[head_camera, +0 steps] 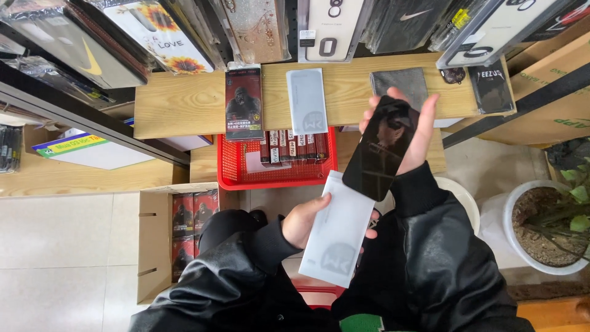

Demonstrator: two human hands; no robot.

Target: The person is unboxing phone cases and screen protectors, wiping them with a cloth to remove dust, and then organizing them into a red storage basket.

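My right hand holds a dark glossy screen protector sheet upright, fingers along its right edge and behind it. My left hand grips a pale grey flat sleeve by its left edge, just below the dark sheet, whose lower end overlaps the sleeve's top. Both arms wear black sleeves.
A wooden shelf carries a dark box with an ape picture, a second pale sleeve and dark packets. A red basket holds small boxes. A cardboard carton stands at left, a white plant pot at right. Phone cases hang above.
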